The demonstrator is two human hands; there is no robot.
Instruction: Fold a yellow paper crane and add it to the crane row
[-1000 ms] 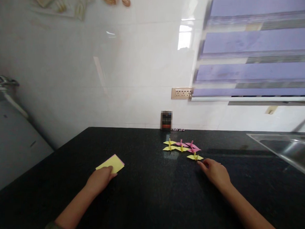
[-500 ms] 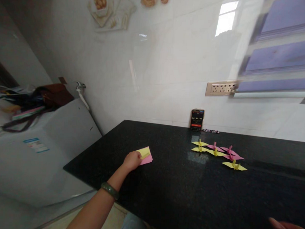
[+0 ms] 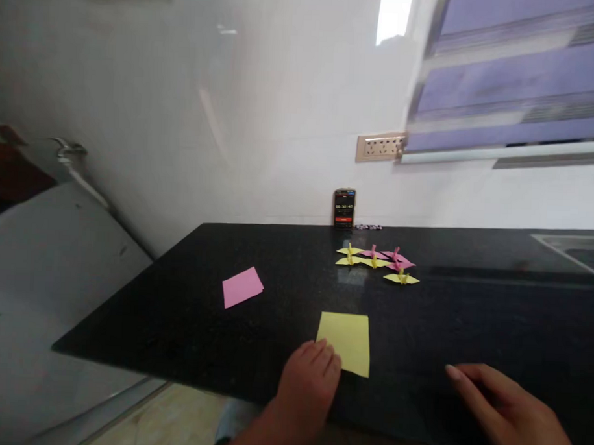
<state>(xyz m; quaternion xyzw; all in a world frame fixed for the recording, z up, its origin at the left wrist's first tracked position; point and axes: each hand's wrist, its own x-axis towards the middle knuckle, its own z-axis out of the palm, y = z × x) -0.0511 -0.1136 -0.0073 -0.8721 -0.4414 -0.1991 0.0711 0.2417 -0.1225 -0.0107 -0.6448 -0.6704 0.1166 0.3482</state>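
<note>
Phone [image 3: 344, 210] shows a blurred 00:32:47; left hand [image 3: 308, 382] clasps yellow sheet [image 3: 347, 338], right hand [image 3: 517, 415] half-open, empty.

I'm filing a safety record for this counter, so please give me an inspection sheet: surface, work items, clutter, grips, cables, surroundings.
Surface: dark countertop, reflective.
Work items: yellow sheet near the front edge; pink paper apart to its left; seven folded paper birds, four yellow, three pink, farther back.
Clutter: phone standing by the wall, patterned strap beside it.
Grips: left grip, fingers on the yellow sheet's lower left; right grip apart from the paper, no object visible in it.
Cables: nothing seen.
Surroundings: purple blind, socket, tap with pale hose, part of a sink.
</note>
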